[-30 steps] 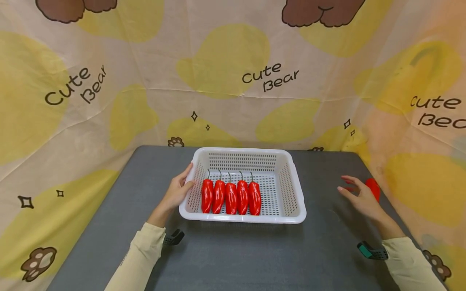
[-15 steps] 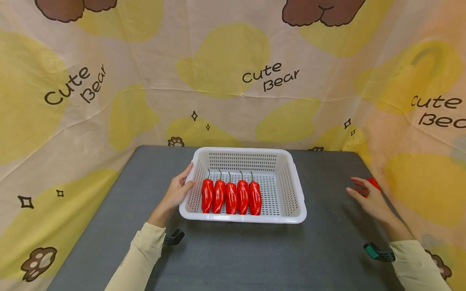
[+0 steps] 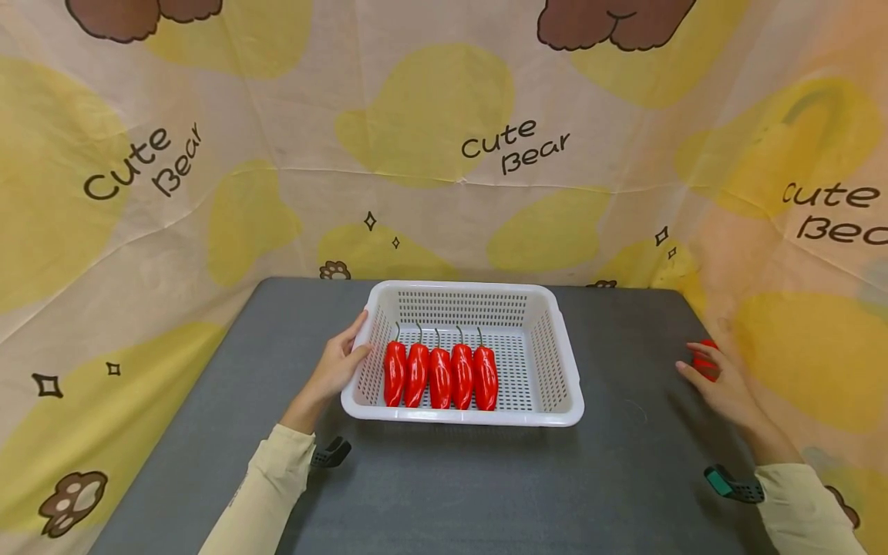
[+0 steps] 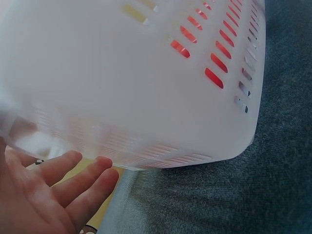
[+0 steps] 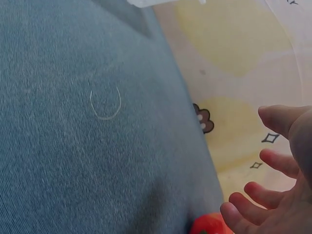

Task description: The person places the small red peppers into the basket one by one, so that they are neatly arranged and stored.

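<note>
A white plastic basket [image 3: 463, 417] stands on the grey table. Several glossy red chili peppers [image 3: 440, 378] with green stems lie side by side in its left part. My left hand [image 3: 338, 362] grips the basket's left rim, thumb over the edge; in the left wrist view its fingers [image 4: 87, 195] reach along the outer wall. At the table's right edge, my right hand [image 3: 728, 395] is right over a rounded red vegetable [image 3: 708, 361], partly covering it. The right wrist view shows the fingers [image 5: 263, 196] spread, with the red vegetable [image 5: 210, 224] below them, a bit of green on it.
A patterned cloth [image 3: 430, 154] hangs behind the table [image 3: 486, 493] and along both sides, close by the right hand. A thin curved pale thread [image 5: 106, 118] lies on the table surface between basket and right hand.
My right hand has moved right and slightly down, from beside the red vegetable to over it. My left hand and the basket have stayed put.
</note>
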Tool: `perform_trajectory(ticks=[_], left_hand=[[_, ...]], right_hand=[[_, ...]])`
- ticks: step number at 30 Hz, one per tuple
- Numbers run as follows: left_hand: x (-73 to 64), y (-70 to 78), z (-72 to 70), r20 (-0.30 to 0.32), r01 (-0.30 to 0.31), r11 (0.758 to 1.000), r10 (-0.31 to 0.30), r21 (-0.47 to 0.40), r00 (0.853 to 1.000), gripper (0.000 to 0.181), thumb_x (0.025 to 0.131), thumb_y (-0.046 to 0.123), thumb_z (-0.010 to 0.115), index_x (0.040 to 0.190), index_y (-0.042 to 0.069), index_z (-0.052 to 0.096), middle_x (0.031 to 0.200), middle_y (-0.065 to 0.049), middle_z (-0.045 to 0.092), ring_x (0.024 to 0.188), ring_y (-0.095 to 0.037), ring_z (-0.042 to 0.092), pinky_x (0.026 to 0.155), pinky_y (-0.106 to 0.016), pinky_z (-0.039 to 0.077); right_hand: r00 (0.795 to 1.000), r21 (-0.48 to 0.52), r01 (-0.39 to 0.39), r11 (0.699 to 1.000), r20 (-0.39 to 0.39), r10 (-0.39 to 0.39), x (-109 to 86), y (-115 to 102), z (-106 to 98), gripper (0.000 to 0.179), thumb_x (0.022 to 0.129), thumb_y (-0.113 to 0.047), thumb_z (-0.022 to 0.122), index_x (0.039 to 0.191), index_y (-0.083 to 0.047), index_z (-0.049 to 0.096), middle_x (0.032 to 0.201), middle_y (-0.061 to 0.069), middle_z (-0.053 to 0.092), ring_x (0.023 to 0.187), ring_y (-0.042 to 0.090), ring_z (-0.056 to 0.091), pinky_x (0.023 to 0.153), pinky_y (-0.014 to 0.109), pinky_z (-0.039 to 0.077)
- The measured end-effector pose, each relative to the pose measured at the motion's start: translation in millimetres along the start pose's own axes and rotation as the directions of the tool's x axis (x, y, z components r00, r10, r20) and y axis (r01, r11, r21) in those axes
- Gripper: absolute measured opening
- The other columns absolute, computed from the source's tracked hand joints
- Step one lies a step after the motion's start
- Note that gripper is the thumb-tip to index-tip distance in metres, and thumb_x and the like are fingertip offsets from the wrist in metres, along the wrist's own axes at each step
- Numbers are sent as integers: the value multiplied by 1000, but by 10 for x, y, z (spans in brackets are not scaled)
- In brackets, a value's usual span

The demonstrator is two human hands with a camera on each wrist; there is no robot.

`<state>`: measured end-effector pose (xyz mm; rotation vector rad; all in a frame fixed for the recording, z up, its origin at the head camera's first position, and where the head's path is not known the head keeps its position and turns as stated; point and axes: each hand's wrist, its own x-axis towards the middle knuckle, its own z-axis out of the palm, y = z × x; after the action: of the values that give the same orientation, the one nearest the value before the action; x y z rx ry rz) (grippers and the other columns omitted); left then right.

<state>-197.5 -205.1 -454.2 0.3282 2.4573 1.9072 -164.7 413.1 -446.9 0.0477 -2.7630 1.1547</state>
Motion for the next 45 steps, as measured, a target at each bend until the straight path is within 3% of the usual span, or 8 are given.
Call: perform_trajectory(ticks=[9,16,21,25,28,32,35,45], left_hand=[[8,-3,-3,0,2,1000,-2,-7,1000,66,102,3,48,162,9,21,159,-30,34,124,-57,55,87,-59,57],[0,-7,0,7,10,1000,-10,-17,1000,66,102,2,47,162,10,21,161,-28,32,127,-55,54,90,-59,55],[4,-5,-9,8,8,1000,-8,-9,1000,66,102,2,47,162,9,20,160,-29,33,126,-56,54,89,-59,56],[9,2,-8,2,3,1000,-3,-4,1000,66,102,3,47,162,8,20,160,-30,33,126,-55,54,88,-58,56],[9,4,-5,5,-2,1000,2,-10,1000,66,102,2,47,162,8,20,160,-30,32,127,-55,53,89,-58,56],[7,-1,-2,11,0,1000,0,-23,1000,66,102,1,46,162,8,19,161,-30,31,128,-55,52,90,-59,55],[6,-1,1,9,2,1000,-2,-31,1000,66,102,1,46,162,8,20,161,-30,31,127,-55,53,90,-60,55],[8,-3,2,5,9,1000,-9,-19,1000,65,102,2,47,162,9,21,160,-29,32,127,-55,53,89,-59,55]], right_hand=[[1000,17,-17,1000,1,17,-36,93,-95,59,102,-22,57,144,14,35,137,39,41,90,-27,36,67,0,44],[995,-12,-98,995,34,98,-90,135,-178,66,104,-29,52,148,13,28,145,46,34,119,55,47,66,-2,35],[991,-29,-126,992,46,127,-87,202,-206,67,105,-30,50,149,15,27,144,49,31,124,67,37,64,1,34],[987,-57,-148,987,48,150,-70,269,-199,66,105,-32,49,147,15,28,147,49,28,124,69,36,88,42,58],[986,-65,-155,986,51,158,-60,318,-188,65,104,-30,51,145,16,30,148,51,24,125,72,35,98,77,38],[989,-90,-136,987,53,141,-38,395,-169,63,103,-25,55,143,17,32,143,52,31,123,68,40,88,34,59],[994,-106,-96,990,49,102,-13,447,-146,61,102,-19,57,142,19,31,135,51,38,113,62,46,65,8,37],[999,-190,46,981,22,-42,45,534,-41,60,90,3,64,136,23,31,127,48,38,108,61,43,84,47,49]])
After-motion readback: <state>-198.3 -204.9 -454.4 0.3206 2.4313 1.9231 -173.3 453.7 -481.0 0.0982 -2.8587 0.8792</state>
